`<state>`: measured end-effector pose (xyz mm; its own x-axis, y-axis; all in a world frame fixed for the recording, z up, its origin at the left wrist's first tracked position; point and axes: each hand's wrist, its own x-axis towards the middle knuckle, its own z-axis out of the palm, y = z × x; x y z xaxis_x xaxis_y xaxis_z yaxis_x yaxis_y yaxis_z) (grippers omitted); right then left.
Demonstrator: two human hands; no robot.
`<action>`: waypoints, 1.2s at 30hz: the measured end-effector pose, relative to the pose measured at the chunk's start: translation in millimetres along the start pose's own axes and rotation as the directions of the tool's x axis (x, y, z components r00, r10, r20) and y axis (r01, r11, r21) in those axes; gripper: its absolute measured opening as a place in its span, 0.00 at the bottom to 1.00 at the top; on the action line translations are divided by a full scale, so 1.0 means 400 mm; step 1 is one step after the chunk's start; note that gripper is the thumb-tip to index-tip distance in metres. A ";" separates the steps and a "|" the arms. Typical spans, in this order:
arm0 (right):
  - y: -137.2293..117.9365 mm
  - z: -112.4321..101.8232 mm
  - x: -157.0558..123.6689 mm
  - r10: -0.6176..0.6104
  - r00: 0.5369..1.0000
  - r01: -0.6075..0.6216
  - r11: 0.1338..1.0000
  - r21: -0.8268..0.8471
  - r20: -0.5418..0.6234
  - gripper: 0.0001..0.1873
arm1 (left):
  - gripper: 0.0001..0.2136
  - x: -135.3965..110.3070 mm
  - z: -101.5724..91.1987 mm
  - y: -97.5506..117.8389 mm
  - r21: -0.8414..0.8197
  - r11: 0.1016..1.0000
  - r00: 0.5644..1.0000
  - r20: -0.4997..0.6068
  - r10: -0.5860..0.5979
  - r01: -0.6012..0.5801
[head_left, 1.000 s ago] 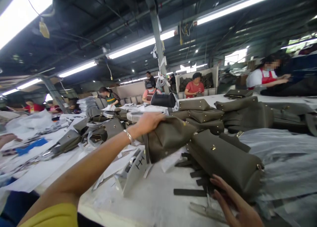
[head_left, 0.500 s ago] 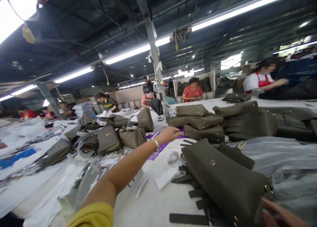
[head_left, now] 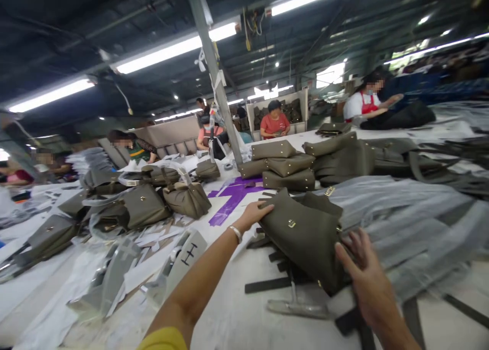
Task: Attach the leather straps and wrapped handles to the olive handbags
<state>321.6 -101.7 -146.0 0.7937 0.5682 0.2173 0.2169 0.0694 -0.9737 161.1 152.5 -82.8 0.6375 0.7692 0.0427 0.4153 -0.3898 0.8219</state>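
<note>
An olive-green handbag (head_left: pixel 301 233) with a small gold clasp lies tilted on top of dark strap pieces (head_left: pixel 267 285) in front of me. My left hand (head_left: pixel 252 215), with a bangle at the wrist, is closed on the bag's upper left corner. At the bag's right end is my right hand (head_left: pixel 364 271), its fingers spread and the thumb close against the side. Whether that thumb presses on the bag, I cannot tell. Below the bag lies a metal-looking tool (head_left: pixel 298 309), partly blurred.
Stacked olive bags (head_left: pixel 288 179) stand beyond my hands, and more handbags (head_left: pixel 147 207) sit at left. Grey tape dispensers (head_left: pixel 178 261) are near my left arm. Clear plastic sheeting (head_left: pixel 412 227) covers the right side. A metal post (head_left: pixel 217 80) rises behind; several people work further back.
My left hand has come down from above the table onto the bag's corner. My right hand has moved further into view beside the bag. The view has swung to the right.
</note>
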 end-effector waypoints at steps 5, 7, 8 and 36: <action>-0.046 0.027 -0.053 0.216 0.971 -0.232 0.957 0.175 0.105 0.35 | 0.27 -0.184 -0.027 -0.060 -0.215 0.976 0.996 -0.086 0.003 -0.021; -0.053 0.018 -0.078 0.131 0.982 -0.133 0.991 0.003 0.136 0.34 | 0.27 -0.256 -0.041 -0.084 -0.273 0.962 0.993 -0.108 -0.037 0.006; -0.055 0.012 -0.089 0.093 0.983 -0.078 0.992 -0.100 0.156 0.35 | 0.27 -0.287 -0.047 -0.093 -0.301 0.953 0.992 -0.109 -0.061 0.026; -0.055 0.123 -0.096 -0.239 0.714 0.414 0.902 -0.121 0.658 0.42 | 0.28 -0.704 -0.065 -0.253 -0.098 0.994 0.918 -0.398 -0.004 -0.038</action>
<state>258.4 -84.8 -136.2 0.1403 0.9288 0.3430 0.5932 0.1985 -0.7802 -77.3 -11.5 -163.2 0.3253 0.9086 0.2619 0.3246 -0.3674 0.8716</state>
